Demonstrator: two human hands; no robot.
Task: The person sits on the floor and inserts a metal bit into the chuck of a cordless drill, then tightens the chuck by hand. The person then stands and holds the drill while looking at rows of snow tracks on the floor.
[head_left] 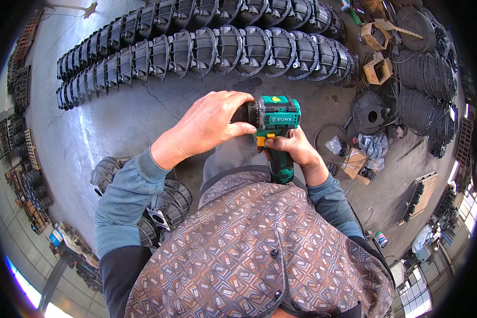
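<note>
I hold a teal and black cordless drill point(276, 117) in front of my chest, its nose pointing left. My right hand point(290, 149) is wrapped around the drill's handle, just under the orange trigger. My left hand point(212, 123) is closed over the dark chuck at the front of the drill and hides it. Both forearms wear blue-grey ribbed sleeves, and a patterned vest covers my chest below.
Two long curved rows of dark cast metal housings point(217, 49) lie on the concrete floor ahead. More such castings point(164, 204) sit by my left side. Cardboard boxes point(377, 70), round black parts point(367, 110) and a wooden broom lie at the right.
</note>
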